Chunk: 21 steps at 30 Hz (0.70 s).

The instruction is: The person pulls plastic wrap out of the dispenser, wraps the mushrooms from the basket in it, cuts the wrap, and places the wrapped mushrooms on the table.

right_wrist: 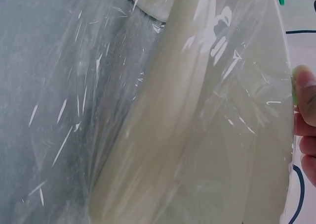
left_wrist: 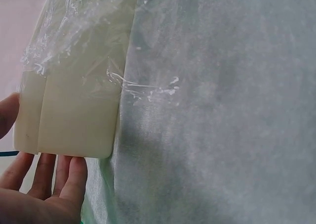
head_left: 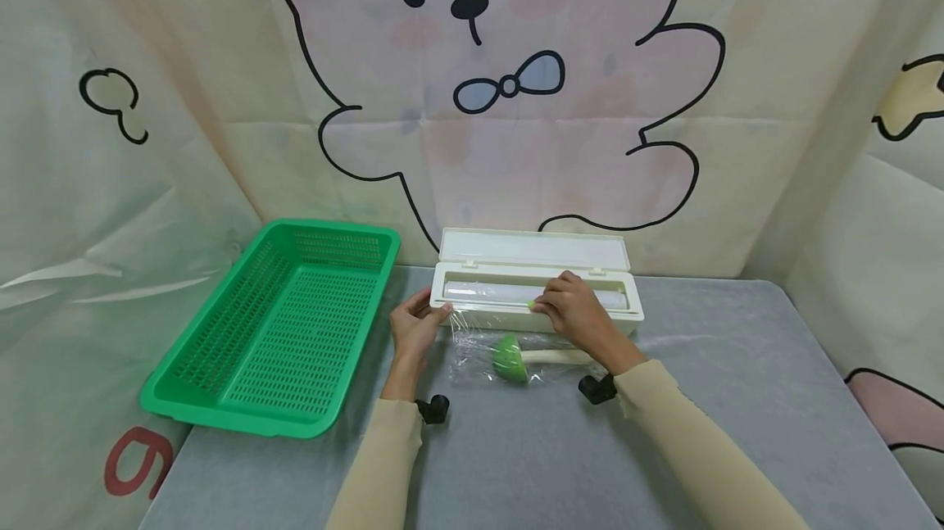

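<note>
A cream cling film dispenser point(head_left: 490, 319) stands at the table's back edge, its lid point(head_left: 534, 248) raised and a film roll point(head_left: 487, 292) inside. My left hand point(head_left: 415, 332) holds the box's left end, thumb near the front rim, fingertips against the end wall in the left wrist view. My right hand point(head_left: 578, 317) pinches a small green slider point(head_left: 531, 304) on the front rim. Clear film point(head_left: 468, 350) hangs from the box over a tool with a green domed head point(head_left: 509, 360) and a pale handle point(head_left: 553, 357). The forearm hides the handle's far end.
A green perforated plastic basket point(head_left: 295, 333) stands at the left of the table. Grey cloth covers the table point(head_left: 516, 464). Behind the dispenser rises a curtain point(head_left: 487, 161) with a cartoon bear.
</note>
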Each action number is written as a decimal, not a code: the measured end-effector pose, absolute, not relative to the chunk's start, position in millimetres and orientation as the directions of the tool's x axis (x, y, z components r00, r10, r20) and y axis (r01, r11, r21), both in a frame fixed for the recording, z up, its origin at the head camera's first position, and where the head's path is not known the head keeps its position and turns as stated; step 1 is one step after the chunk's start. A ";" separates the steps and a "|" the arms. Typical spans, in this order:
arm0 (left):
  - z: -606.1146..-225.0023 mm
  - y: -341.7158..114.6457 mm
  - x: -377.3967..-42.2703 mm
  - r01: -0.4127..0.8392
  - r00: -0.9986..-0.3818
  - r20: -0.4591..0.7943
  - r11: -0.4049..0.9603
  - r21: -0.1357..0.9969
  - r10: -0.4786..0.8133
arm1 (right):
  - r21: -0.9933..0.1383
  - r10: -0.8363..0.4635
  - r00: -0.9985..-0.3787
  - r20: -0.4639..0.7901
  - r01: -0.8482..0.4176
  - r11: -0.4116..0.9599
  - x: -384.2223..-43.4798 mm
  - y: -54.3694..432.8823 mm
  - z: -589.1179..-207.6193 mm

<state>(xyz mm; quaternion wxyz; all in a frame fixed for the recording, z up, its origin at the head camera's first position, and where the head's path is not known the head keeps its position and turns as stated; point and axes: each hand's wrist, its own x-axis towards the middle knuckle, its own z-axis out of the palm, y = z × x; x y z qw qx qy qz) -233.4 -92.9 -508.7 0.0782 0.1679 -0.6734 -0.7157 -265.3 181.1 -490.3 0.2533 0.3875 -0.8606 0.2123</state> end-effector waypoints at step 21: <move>-509.8 -92.0 -233.7 -0.114 -0.928 -0.134 -0.076 0.991 -0.349 | -0.161 -0.579 -0.599 0.553 -0.759 0.631 -263.2 184.0 -485.6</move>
